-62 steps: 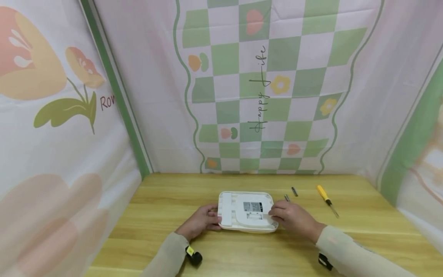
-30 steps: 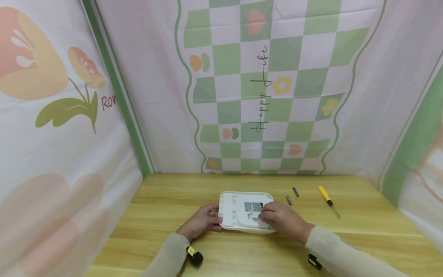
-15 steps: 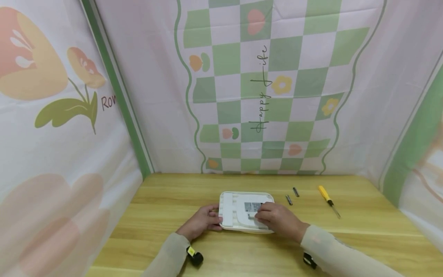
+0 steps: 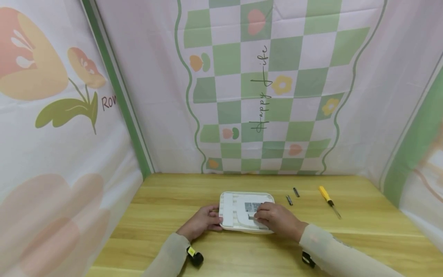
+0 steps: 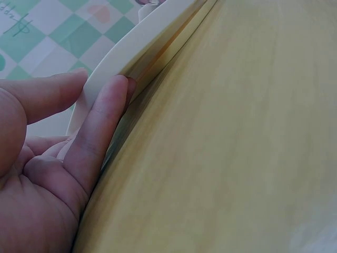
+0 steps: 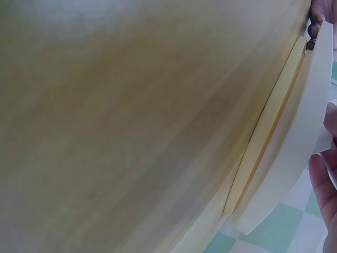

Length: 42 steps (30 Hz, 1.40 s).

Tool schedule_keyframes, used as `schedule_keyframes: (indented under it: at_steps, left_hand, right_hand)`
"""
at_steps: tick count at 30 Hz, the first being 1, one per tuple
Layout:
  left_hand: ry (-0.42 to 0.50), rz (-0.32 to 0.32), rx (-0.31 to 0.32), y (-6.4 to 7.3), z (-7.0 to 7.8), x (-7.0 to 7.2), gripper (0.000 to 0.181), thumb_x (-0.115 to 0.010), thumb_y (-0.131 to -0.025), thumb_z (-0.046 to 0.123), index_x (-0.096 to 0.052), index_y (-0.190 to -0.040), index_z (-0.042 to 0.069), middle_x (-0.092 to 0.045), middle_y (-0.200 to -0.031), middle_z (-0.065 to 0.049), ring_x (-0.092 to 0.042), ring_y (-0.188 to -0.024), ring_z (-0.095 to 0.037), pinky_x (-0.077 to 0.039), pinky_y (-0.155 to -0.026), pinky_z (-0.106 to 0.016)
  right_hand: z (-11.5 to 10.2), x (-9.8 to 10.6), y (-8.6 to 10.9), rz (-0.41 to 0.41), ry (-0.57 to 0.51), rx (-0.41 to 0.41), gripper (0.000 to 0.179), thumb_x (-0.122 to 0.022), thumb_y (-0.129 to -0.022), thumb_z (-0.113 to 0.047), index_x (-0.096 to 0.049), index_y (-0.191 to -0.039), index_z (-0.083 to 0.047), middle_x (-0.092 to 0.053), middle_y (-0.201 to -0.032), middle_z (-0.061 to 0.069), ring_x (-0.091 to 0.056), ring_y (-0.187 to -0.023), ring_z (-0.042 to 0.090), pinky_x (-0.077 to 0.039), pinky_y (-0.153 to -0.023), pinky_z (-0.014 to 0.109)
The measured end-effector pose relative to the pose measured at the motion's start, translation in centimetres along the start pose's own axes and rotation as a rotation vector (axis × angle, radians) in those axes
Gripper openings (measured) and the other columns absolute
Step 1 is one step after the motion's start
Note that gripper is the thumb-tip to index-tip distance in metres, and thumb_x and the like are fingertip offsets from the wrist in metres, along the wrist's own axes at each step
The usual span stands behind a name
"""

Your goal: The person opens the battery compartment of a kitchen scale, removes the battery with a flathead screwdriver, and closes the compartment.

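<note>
A white rounded-rectangular plastic device (image 4: 226,209) lies on the wooden table with a printed label (image 4: 248,207) and a recess facing up. My left hand (image 4: 202,222) grips its left end, the thumb on top and a finger under the rim in the left wrist view. Over the recess, right of the device's middle, my right hand (image 4: 281,219) pinches a small white plastic piece (image 6: 323,141) between thumb and fingers. This hand hides most of the piece and part of the label in the head view. The device's pale edge (image 6: 300,137) shows in the right wrist view.
Two small batteries (image 4: 289,200) lie behind the right hand. Further right is a screwdriver (image 4: 324,193) with a yellow handle and metal shaft. Printed cloth (image 4: 256,154) hangs at the table's back edge, and cloth walls stand on both sides.
My right hand has moved left with the small white piece, from the device's right edge to over the recess, uncovering the nearer battery. My left hand has kept its grip in place.
</note>
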<state>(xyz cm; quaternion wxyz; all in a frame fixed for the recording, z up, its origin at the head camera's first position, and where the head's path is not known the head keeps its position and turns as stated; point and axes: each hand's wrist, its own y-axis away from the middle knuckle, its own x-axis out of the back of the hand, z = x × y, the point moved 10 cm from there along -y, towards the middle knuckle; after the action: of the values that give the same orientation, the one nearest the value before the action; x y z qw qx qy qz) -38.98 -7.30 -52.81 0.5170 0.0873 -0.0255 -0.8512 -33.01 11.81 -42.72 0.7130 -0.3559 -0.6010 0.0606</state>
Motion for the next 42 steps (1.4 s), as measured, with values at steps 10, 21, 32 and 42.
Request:
schedule_keyframes:
  at_steps: [10, 21, 32, 42]
  left_hand:
    - [0.001, -0.003, 0.002, -0.03, -0.01, -0.03, 0.061, -0.065, -0.091, -0.001, -0.036, -0.144, -0.007, -0.065, -0.104, -0.02, -0.067, -0.089, -0.03, -0.059, -0.081, -0.041]
    - [-0.004, 0.003, 0.008, -0.15, -0.06, 0.03, 0.059, -0.064, -0.091, -0.002, -0.038, -0.144, -0.006, -0.065, -0.103, -0.02, -0.067, -0.087, -0.029, -0.059, -0.08, -0.041]
    - [-0.002, 0.002, 0.009, -0.09, -0.12, 0.02, 0.06, -0.065, -0.09, -0.002, -0.038, -0.144, -0.007, -0.065, -0.099, -0.02, -0.068, -0.086, -0.029, -0.059, -0.08, -0.041]
    - [-0.002, -0.002, 0.008, -0.05, -0.05, -0.07, 0.06, -0.065, -0.09, -0.002, -0.038, -0.144, -0.007, -0.066, -0.102, -0.02, -0.068, -0.087, -0.03, -0.059, -0.08, -0.041]
  right_hand:
    - [0.13, -0.28, -0.21, -0.026, -0.003, -0.025, 0.021, -0.084, -0.073, -0.005, -0.074, -0.09, -0.015, -0.064, -0.094, -0.005, -0.063, -0.084, 0.009, -0.056, -0.071, 0.02]
    - [0.39, -0.28, -0.24, -0.026, -0.006, -0.048, 0.021, -0.083, -0.074, -0.005, -0.074, -0.09, -0.015, -0.065, -0.093, -0.006, -0.063, -0.084, 0.008, -0.056, -0.07, 0.021]
    - [0.29, -0.44, -0.39, -0.022, -0.016, -0.04, 0.02, -0.084, -0.073, -0.007, -0.075, -0.087, -0.018, -0.063, -0.089, -0.008, -0.061, -0.081, 0.006, -0.054, -0.068, 0.017]
    - [0.34, -0.61, -0.39, -0.035, -0.011, -0.039, 0.017, -0.085, -0.073, -0.009, -0.076, -0.084, -0.018, -0.064, -0.087, -0.008, -0.061, -0.079, 0.005, -0.055, -0.068, 0.018]
